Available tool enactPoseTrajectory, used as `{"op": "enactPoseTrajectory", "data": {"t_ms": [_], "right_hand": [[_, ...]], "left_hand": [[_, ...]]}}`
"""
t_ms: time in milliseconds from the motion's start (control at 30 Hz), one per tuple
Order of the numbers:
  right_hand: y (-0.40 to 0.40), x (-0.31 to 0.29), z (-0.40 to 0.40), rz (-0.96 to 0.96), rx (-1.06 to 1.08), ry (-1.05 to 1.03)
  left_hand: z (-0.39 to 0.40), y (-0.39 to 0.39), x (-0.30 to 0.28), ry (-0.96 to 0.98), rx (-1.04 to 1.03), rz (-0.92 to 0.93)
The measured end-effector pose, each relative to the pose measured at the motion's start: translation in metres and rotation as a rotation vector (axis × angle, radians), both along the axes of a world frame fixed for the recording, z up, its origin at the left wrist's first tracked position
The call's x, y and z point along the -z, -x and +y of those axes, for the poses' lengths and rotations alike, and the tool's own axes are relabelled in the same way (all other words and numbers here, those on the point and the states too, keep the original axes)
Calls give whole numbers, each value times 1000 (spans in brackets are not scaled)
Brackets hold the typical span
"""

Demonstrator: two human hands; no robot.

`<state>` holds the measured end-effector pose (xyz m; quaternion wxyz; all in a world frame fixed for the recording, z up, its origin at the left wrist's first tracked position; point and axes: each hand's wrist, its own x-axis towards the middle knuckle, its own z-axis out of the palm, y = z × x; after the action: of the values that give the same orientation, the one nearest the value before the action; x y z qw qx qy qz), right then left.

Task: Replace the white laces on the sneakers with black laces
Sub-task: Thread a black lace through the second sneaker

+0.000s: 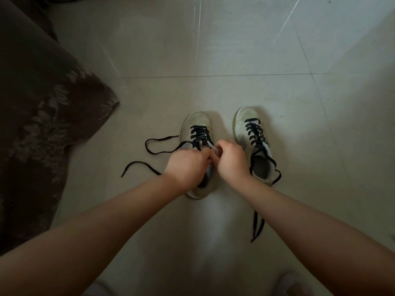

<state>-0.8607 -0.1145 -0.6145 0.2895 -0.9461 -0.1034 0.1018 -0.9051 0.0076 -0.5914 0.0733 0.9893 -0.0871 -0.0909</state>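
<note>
Two white low-top sneakers stand side by side, toes pointing away, on a glossy pale tiled floor (235,60) with thin grout lines. The left sneaker (197,124) carries flat black lace (201,133) crossed through its eyelets; two loose ends trail leftward across the tiles, one looped (158,146). Both hands meet over this shoe's tongue. The left hand (188,165) has fingers curled and pinching at the lace near the top eyelets; the right hand (230,159) is likewise curled, fingers clamped on a pale strip of the tongue or upper, exact item unclear. The right sneaker (254,144) is fully laced in black, its loose ends (257,227) lying on the floor behind the heel. A brown floral-patterned fabric (42,116) drapes at left.
</note>
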Motion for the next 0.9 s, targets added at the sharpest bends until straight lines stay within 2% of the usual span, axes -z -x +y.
{"op": "enactPoseTrajectory", "data": {"t_ms": [233,400,567,700,767,900], "right_hand": [[-6,-7,-1,5,16,-29],[-12,-5,-4,-7,-5,27],[-6,-2,-11,-163,-87,-3],[-6,5,-15,-315,-194,171],[-9,6,-13,-368,-240,257],[-15,4,-9,-470,-260,300]], "left_hand": [[8,1,-8,92,-28,12],[12,-3,-11,129,-9,15],[10,3,-3,212,-60,26],[14,6,5,346,-38,110],[17,5,10,390,-8,87],[20,3,15,446,-218,24]]}}
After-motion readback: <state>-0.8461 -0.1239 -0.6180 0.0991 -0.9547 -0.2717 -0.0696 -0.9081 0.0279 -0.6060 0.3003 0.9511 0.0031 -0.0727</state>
